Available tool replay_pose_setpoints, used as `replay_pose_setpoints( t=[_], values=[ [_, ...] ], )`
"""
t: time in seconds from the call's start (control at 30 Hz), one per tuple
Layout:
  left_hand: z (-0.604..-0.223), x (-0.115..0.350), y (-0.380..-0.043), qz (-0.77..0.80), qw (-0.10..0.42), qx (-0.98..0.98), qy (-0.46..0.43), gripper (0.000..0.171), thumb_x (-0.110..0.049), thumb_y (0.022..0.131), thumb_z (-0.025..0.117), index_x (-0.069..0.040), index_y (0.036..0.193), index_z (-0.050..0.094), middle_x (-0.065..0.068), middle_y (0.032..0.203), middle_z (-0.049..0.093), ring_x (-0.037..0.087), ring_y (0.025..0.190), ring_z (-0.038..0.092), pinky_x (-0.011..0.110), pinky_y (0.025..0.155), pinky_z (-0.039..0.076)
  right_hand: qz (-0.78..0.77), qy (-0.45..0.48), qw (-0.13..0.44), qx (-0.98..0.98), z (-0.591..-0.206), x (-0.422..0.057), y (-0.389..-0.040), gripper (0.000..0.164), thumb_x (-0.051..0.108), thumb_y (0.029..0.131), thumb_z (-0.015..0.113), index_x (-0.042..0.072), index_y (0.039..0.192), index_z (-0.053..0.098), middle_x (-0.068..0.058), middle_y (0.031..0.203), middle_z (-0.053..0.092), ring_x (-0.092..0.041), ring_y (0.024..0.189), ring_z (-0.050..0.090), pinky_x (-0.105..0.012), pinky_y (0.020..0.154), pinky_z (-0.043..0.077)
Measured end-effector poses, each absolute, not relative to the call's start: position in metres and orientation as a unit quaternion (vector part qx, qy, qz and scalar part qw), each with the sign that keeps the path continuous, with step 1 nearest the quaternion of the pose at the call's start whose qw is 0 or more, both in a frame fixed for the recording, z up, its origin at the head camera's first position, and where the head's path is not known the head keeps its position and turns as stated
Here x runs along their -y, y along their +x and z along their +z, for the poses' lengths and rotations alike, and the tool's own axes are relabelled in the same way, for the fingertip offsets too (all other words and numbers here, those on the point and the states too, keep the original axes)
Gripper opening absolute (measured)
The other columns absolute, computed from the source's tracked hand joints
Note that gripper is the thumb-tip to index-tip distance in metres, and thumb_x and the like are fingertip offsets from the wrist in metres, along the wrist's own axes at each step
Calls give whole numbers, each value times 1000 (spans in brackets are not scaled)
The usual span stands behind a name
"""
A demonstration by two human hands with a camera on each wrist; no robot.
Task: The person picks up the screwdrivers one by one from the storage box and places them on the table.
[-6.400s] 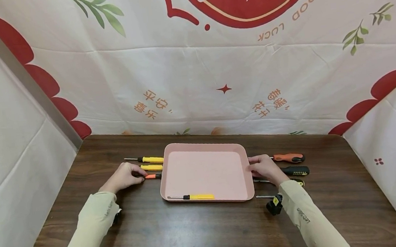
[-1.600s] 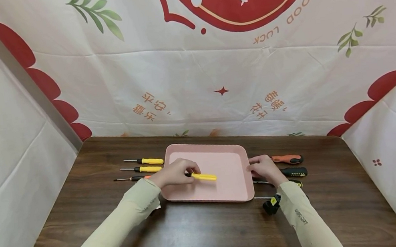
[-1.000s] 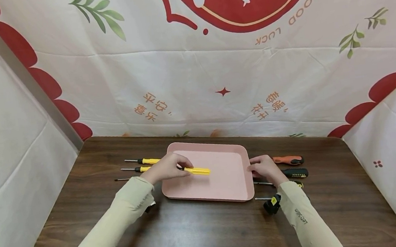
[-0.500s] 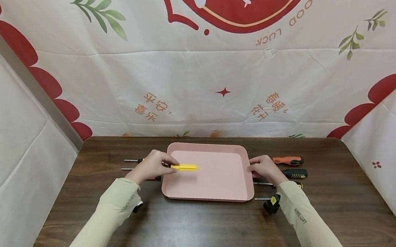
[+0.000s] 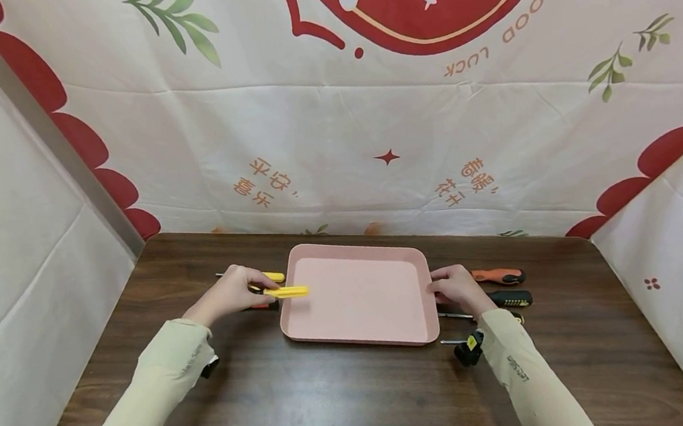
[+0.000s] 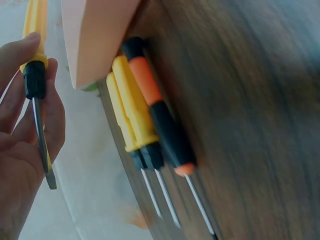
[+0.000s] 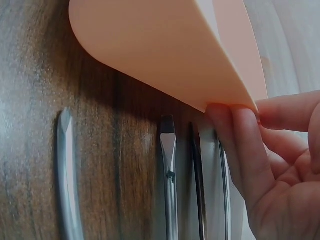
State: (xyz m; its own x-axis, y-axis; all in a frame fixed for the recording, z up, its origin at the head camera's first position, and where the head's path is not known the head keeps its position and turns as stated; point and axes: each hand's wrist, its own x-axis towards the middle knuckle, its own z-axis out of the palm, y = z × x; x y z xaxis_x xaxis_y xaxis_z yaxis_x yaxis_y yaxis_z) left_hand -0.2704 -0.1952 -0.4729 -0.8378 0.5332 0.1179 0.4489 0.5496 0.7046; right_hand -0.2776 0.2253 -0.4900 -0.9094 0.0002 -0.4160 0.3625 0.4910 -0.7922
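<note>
My left hand (image 5: 233, 295) pinches a yellow-handled screwdriver (image 5: 290, 292) between thumb and fingers. It is held over the left rim of the pink tray (image 5: 357, 301), handle pointing right. The left wrist view shows its flat steel blade and black collar, with the thumb on the yellow handle (image 6: 35, 20). Beneath lie two more yellow-handled screwdrivers (image 6: 134, 102) and an orange-and-black screwdriver (image 6: 146, 80), side by side. My right hand (image 5: 459, 291) pinches the tray's right rim, thumb and fingers on either side of the wall (image 7: 200, 65).
Right of the tray lie an orange-handled screwdriver (image 5: 498, 276), a black-handled tool (image 5: 513, 298) and others partly hidden by my right arm. Several steel shafts, one a flat blade (image 7: 169, 150), point toward the tray. A printed cloth (image 5: 333, 137) hangs behind the table (image 5: 337, 408).
The yellow screwdriver, first lying at the tray's near edge, was picked up by my left hand and carried left across the tray to its left rim. My right hand stays on the tray.
</note>
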Motion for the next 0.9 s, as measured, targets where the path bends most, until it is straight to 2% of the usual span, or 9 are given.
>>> replay_pose_setpoints(
  t=[0.13,0.33,0.5,0.67,0.9],
  values=[
    [-476,204,-268,369,48,-884,283,16,-9,71,75,-6,86,73,5,83,69,13,75,60,26,64,50,-492,110,188,-843,-489,-226,-277,38,1,82,56,-13,117,53,-14,90,63,-8,60,58,-28,62,52],
    [-478,215,-264,375,63,-887,263,15,-13,71,76,-8,85,73,2,83,69,12,76,60,27,68,51,-491,115,192,-842,-488,-225,-278,38,1,82,56,-12,117,53,-15,92,63,-8,60,58,-28,63,52],
    [-485,227,-259,380,68,-885,259,17,-12,71,75,-6,87,72,4,85,69,13,77,59,26,66,51,-494,111,196,-840,-488,-225,-279,37,1,82,56,-12,117,53,-11,86,64,-7,59,57,-25,60,51],
    [-494,237,-255,374,69,-890,252,17,-12,71,75,-7,87,72,4,84,69,8,73,57,22,62,49,-494,110,199,-839,-488,-226,-280,37,1,82,56,-12,117,53,-5,79,62,-6,58,55,-24,59,50],
    [-500,245,-252,371,75,-897,229,15,-13,72,74,-10,87,73,1,85,69,9,78,59,26,68,50,-489,112,199,-842,-489,-226,-280,37,1,83,55,-12,118,53,-5,79,63,-7,57,55,-25,59,50]
  ],
)
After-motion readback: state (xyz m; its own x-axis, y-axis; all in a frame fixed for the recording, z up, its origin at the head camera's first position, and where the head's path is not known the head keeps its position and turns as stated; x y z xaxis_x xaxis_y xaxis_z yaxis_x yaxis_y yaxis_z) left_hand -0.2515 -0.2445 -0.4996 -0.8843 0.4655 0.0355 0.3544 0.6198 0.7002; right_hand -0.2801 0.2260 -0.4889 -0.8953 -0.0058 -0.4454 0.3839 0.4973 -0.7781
